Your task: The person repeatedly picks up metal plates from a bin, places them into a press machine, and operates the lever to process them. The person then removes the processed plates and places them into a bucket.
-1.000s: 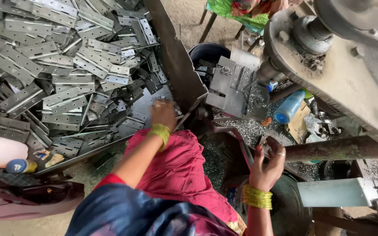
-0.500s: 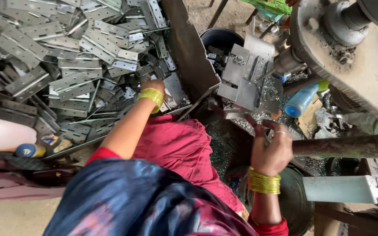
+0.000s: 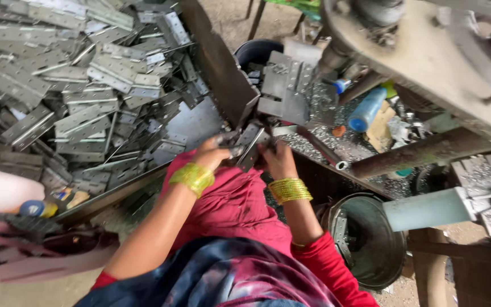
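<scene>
Both hands grip a metal hinge plate.
Left hand (image 3: 216, 152) and right hand (image 3: 277, 159) clasp the hinge plate (image 3: 251, 146), right of the hinge pile (image 3: 75, 91).

A metal workshop is shown: stamped steel hinge plates (image 3: 80, 96) are heaped beside a grimy press machine (image 3: 427, 62) and scattered metal shavings (image 3: 336, 142).

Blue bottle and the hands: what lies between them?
In the head view, metal shavings and a thin rod lie between the blue bottle and the right hand.
</scene>
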